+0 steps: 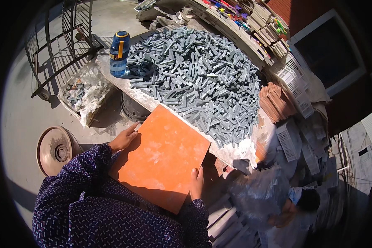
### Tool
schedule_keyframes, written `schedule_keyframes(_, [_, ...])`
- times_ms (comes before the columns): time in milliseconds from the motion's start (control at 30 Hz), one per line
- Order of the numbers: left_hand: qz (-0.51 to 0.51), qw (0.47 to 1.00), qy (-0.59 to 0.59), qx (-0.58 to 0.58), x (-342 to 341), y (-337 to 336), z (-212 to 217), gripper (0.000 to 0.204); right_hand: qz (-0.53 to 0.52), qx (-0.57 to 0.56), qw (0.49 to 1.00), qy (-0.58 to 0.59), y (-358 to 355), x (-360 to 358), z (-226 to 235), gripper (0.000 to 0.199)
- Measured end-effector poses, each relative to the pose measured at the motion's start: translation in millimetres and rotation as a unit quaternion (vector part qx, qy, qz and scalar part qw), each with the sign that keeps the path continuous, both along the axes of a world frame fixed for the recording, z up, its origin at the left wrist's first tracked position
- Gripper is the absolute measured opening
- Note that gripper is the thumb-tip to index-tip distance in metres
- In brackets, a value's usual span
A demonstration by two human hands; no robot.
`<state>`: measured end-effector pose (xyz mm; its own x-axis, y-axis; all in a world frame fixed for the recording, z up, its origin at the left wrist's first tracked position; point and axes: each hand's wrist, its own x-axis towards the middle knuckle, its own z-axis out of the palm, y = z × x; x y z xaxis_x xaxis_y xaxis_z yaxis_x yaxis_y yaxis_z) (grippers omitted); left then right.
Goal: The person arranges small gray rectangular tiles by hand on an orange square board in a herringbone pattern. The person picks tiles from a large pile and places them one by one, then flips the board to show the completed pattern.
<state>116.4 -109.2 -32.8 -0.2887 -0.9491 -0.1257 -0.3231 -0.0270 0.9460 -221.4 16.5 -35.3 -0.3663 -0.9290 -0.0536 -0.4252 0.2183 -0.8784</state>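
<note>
Both hands, left hand (123, 139) and right hand (196, 183), hold orange tile (163, 157) flat, corner toward table (153, 100).

- You have one orange square tile (163, 157) near you, with one hand at each side: your left hand (123, 138) and your right hand (196, 183).
- One blue water bottle (119, 53) stands at the far left of the desk (153, 101).
- One heap of grey sticks (198, 78) covers the desk, too many to count.
- One round metal disc (56, 149) lies on the floor at your left.
- One stack of reddish-brown tiles (277, 102) sits to the right.
- White plastic crates (295, 84) pile up on the right; you cannot count them.
</note>
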Motion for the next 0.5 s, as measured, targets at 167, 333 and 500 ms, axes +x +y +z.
schedule_keyframes(167, [-0.034,0.988,-0.106,-0.11,-40,-64,-15,0.061,-0.001,0.015,0.999,0.036,-65,-9,9,0.067])
schedule_keyframes(333, [-0.035,0.99,-0.079,-0.111,-49,-65,-10,0.066,-0.027,-0.022,0.998,0.056,-68,-17,-4,0.066])
schedule_keyframes(500, [-0.034,0.992,-0.096,-0.069,-43,-49,-6,0.066,-0.05,0.028,0.995,0.077,-57,-4,2,0.065])
